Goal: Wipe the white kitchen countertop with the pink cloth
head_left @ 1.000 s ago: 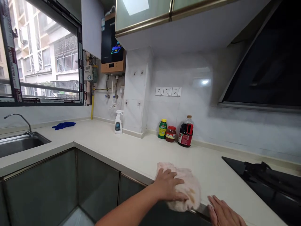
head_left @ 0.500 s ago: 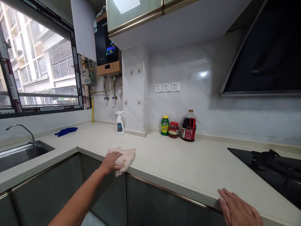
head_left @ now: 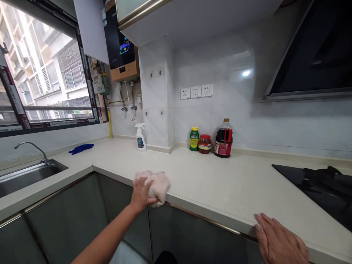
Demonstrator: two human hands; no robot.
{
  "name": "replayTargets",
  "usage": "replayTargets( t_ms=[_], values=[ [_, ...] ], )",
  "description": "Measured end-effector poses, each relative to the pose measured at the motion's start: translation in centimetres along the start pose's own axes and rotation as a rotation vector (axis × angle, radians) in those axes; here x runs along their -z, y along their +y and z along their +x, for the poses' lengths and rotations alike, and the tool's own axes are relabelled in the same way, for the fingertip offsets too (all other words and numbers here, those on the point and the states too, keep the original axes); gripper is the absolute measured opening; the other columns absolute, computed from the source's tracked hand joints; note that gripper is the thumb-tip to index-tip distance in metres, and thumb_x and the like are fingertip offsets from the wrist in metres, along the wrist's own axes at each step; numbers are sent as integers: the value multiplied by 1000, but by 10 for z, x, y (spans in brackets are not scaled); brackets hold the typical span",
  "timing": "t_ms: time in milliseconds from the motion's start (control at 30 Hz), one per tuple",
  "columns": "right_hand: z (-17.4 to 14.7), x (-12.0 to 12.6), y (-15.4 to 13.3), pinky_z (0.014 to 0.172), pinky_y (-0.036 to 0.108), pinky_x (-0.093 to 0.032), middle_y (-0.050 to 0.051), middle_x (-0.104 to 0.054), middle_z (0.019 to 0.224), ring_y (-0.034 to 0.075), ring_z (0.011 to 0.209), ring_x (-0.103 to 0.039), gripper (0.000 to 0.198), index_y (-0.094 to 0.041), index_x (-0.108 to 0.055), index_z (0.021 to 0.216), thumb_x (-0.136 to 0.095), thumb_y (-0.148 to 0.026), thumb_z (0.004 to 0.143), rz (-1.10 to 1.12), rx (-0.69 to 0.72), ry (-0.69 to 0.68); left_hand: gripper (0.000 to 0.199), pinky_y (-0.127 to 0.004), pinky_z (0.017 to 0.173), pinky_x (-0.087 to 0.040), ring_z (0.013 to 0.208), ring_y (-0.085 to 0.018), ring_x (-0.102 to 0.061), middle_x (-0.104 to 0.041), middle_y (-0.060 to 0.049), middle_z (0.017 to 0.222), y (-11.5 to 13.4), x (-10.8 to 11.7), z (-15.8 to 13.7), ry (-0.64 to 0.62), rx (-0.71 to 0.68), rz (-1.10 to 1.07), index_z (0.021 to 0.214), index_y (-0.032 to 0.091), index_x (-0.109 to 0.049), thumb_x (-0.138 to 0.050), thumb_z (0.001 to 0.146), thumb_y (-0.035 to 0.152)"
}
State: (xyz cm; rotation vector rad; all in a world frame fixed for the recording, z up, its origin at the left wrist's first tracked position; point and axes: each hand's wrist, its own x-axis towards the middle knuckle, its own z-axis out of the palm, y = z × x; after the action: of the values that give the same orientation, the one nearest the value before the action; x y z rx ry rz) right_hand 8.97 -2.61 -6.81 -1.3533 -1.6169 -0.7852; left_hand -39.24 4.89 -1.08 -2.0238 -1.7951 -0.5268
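Head cam: L hand (head_left: 140, 195) grips bunched pale-pink cloth (head_left: 159, 185) btwn fingers & thumb at front edge of counter (head_left: 220, 187), cloth partly over the edge. R hand (head_left: 282, 240) laid flat on same edge, fingers tog., black hob (head_left: 291, 183) nearby. At back, L to R: white spray btl (head_left: 140, 138), green btl (head_left: 194, 139), red-lidded jar (head_left: 205, 144), big dark btl (head_left: 223, 142) w/ red label. Blue cloth (head_left: 81, 149) nr sink (head_left: 56, 165), far L.
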Motion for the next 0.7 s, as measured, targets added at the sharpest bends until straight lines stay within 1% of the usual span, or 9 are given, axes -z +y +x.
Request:
replayTargets(
  t_ms=[133, 267, 333, 367, 433, 500, 600, 633, 700],
  values=[
    [1, 2, 1, 97, 50, -38, 14, -60, 130, 35, 122, -53, 46, -14, -55, 135, -29, -39, 105, -17, 2, -27, 92, -60, 117, -14, 135, -41, -37, -50, -11, 145, 101, -19, -8, 3, -87, -130, 140, 36, -53, -75, 59, 75],
    [1, 3, 5, 96, 49, -38, 13, -61, 128, 34, 120, -54, 45, -14, -56, 133, -29, -37, 105, -26, 31, -35, 88, -61, 112, -24, 133, -40, -41, -48, -11, 148, 206, -31, -16, 28, -289, -253, 145, 40, -46, -72, 67, 73],
    [-1, 2, 7, 95, 49, -38, 13, -61, 128, 34, 119, -54, 45, -13, -55, 134, -29, -37, 105, -34, 43, -38, 88, -58, 109, -29, 130, -37, -44, -49, -10, 147, 243, -33, -18, 56, -386, -262, 147, 42, -42, -71, 70, 72],
    [-2, 2, 9, 94, 49, -38, 13, -61, 128, 34, 119, -54, 46, -13, -54, 134, -28, -38, 106, -36, 46, -41, 88, -56, 108, -30, 128, -36, -45, -50, -11, 146, 254, -33, -18, 76, -420, -254, 148, 42, -41, -71, 70, 72],
    [-4, 1, 13, 95, 49, -38, 13, -61, 128, 34, 119, -54, 48, -12, -54, 134, -26, -40, 106, -32, 53, -57, 88, -53, 107, -31, 126, -35, -46, -51, -11, 144, 262, -32, -17, 119, -481, -223, 149, 40, -39, -70, 72, 72],
    [-6, 1, 17, 95, 49, -38, 13, -60, 131, 34, 122, -52, 49, -13, -54, 134, -26, -41, 105, -24, 71, -86, 84, -50, 106, -32, 125, -33, -47, -51, -11, 145, 254, -31, -15, 160, -561, -190, 149, 37, -38, -64, 78, 72],
    [-8, 0, 21, 95, 48, -38, 12, -58, 135, 33, 124, -51, 48, -16, -53, 136, -26, -41, 106, -27, 105, -113, 72, -49, 103, -33, 122, -31, -48, -54, -11, 141, 222, -36, -9, 254, -674, -183, 147, 36, -42, -49, 86, 74],
    [-9, 0, 22, 96, 48, -38, 11, -57, 136, 32, 124, -51, 47, -17, -52, 137, -26, -41, 106, -26, 112, -112, 71, -49, 101, -34, 120, -31, -49, -56, -11, 138, 208, -39, -6, 301, -687, -193, 144, 35, -45, -47, 86, 75],
    [-9, -1, 22, 97, 48, -37, 11, -56, 137, 32, 125, -50, 47, -18, -50, 139, -26, -41, 105, -20, 105, -105, 71, -49, 98, -36, 115, -31, -52, -58, -12, 131, 176, -46, -1, 392, -681, -207, 139, 32, -51, -51, 83, 75]
  ],
)
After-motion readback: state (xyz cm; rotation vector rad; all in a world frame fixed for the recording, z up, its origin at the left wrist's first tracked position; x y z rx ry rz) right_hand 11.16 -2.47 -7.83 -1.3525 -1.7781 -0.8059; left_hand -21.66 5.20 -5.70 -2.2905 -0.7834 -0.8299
